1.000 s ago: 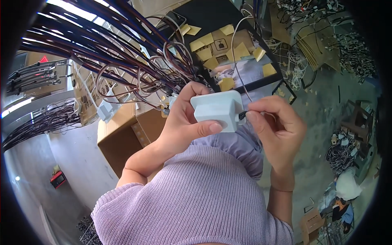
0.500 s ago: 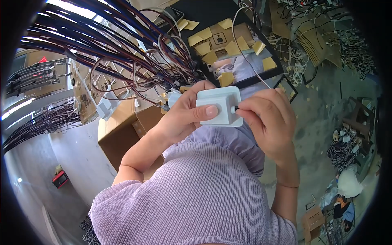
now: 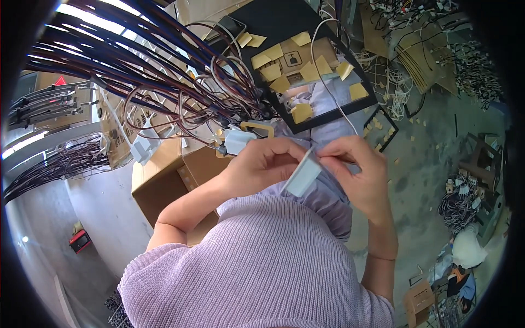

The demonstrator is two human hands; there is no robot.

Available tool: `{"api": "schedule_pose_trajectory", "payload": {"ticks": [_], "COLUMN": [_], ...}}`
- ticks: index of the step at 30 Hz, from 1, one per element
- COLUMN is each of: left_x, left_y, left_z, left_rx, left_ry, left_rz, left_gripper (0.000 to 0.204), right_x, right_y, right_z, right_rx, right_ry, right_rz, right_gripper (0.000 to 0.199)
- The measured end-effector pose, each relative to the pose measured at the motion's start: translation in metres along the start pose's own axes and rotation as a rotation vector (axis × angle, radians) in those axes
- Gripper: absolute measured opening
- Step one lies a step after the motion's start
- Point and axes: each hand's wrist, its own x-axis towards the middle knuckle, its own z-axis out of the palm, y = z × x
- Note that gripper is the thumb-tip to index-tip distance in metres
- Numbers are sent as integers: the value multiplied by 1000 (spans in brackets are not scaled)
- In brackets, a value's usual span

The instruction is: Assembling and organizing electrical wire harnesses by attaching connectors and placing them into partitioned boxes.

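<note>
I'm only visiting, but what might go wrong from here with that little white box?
Slipping: the white housing is tilted and held at one side by the left hand's grip, so it might drop.

Tugging: the thin cable runs down to the right hand's grip; a pull could strain it.

Catching: that cable crosses before the black-framed panel and might snag there.

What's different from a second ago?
The white housing has turned nearly edge-on and sits lower in view. The left hand still holds it, its thumb off the block's face. The right hand moved slightly left; whether it still grips the black tip is hidden. The black-framed panel and cardboard box stayed put.
</note>
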Motion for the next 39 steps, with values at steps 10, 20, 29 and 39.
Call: {"api": "schedule_pose_trajectory", "payload": {"ticks": [10, 20, 29, 39], "left_x": [13, 44, 41, 44], "left_y": [16, 13, 15, 12], "left_z": [0, 9, 13, 6], "left_rx": [903, 230, 227, 458], "left_ry": [209, 161, 268, 213], "left_rz": [372, 239, 192, 286], "left_gripper": [18, 12, 15, 17], "right_x": [-7, 5, 7, 10], "right_y": [12, -5, -4, 0], "right_z": [-43, -14, -17, -20], "right_rx": [-886, 75, 241, 187], "right_ry": [-90, 142, 153, 144], "right_rz": [-59, 159, 269, 229], "right_gripper": [70, 7, 8, 8]}}
